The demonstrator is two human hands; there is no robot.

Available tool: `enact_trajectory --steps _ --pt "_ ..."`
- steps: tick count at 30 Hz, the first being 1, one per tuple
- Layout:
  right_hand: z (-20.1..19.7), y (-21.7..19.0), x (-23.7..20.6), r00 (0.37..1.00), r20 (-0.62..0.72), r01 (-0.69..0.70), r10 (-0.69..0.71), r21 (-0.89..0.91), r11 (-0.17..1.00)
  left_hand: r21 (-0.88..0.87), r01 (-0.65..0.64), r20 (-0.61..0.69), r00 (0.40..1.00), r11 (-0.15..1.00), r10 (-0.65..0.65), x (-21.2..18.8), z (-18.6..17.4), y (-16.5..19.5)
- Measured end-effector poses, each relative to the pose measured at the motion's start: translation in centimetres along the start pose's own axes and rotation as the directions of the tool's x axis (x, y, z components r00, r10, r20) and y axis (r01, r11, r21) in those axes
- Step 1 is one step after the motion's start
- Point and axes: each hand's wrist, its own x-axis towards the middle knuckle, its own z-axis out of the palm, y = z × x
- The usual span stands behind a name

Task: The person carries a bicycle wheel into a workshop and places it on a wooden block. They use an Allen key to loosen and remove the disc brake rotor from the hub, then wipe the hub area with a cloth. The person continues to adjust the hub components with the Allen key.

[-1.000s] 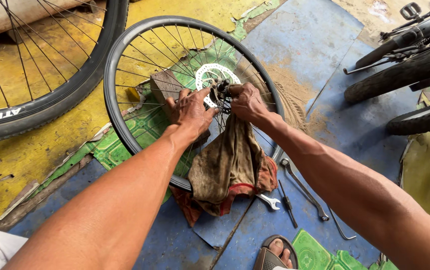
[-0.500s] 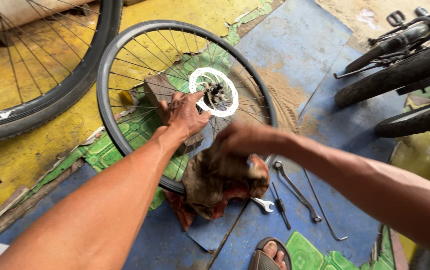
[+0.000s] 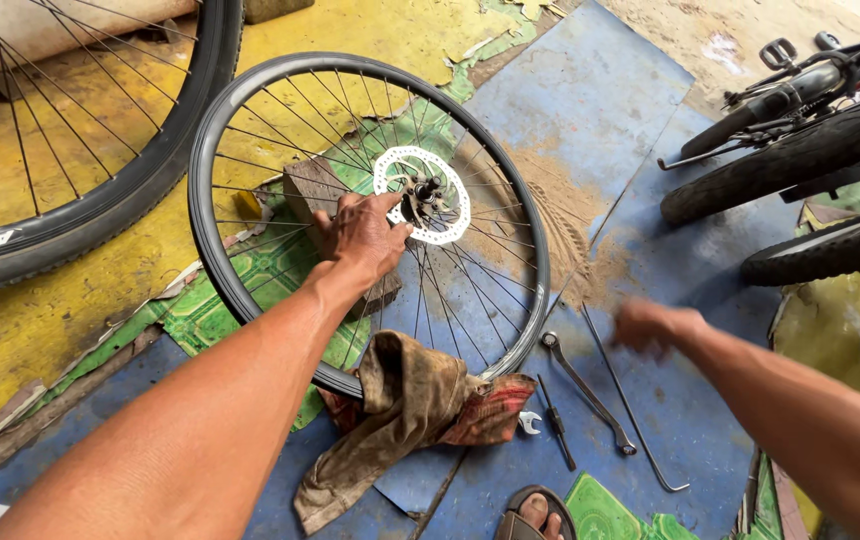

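The bicycle wheel [image 3: 370, 225] lies flat on the floor [image 3: 590, 110], its rim resting over a block of wood [image 3: 315, 195] and a dirty rag [image 3: 405, 410], and it serves as the landmark here. Half a second ago both hands were close to its centre; now only the left hand [image 3: 362, 238] stays there, spread open with its fingers pressing on the spokes just beside the white disc rotor [image 3: 422, 195] and the hub [image 3: 424, 190]. The right hand [image 3: 653, 325] has left the rag and swung out past the wheel's right edge, blurred by motion, so whether it is open or closed cannot be told; it appears to hold nothing. Judging by that, the hub work is paused while the wheel is kept steady.

Just outside the rim on that same side lie a long wrench [image 3: 585, 385], a thin bent rod [image 3: 630, 410], a dark screwdriver [image 3: 555, 420] and a small spanner [image 3: 528, 422], all below the right hand. Another wheel [image 3: 90, 210] lies to the left of the landmark, and tyres of a bicycle [image 3: 800, 150] stand well to its right.

No container shows anywhere around the wheel.
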Motion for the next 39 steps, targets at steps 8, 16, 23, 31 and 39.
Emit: enact_trajectory --steps 8,16,23,31,39 --pt "5.1 5.0 4.3 0.970 -0.234 0.118 -0.070 0.199 0.973 0.225 -0.204 -0.465 0.837 0.953 0.289 -0.3 5.4 2.8" --pt "0.6 3.9 4.2 0.583 -0.742 0.624 -0.330 0.148 0.767 -0.005 -0.484 0.772 0.555 0.875 0.310 -0.5 6.4 4.9" --pt "-1.7 -1.3 0.3 0.168 -0.398 0.885 -0.902 -0.342 0.316 -0.026 -0.131 0.911 0.406 0.991 0.078 0.8 9.1 4.8" --pt "-0.6 -5.1 -1.8 0.091 -0.224 0.931 -0.970 -0.327 0.163 -0.174 0.213 0.887 0.458 0.961 0.059 1.1 8.5 6.7" --pt "-1.1 -7.1 -4.7 0.150 -0.235 0.945 -0.960 -0.250 0.209 -0.200 0.317 0.931 0.356 0.927 0.079 -2.3 6.2 6.1"
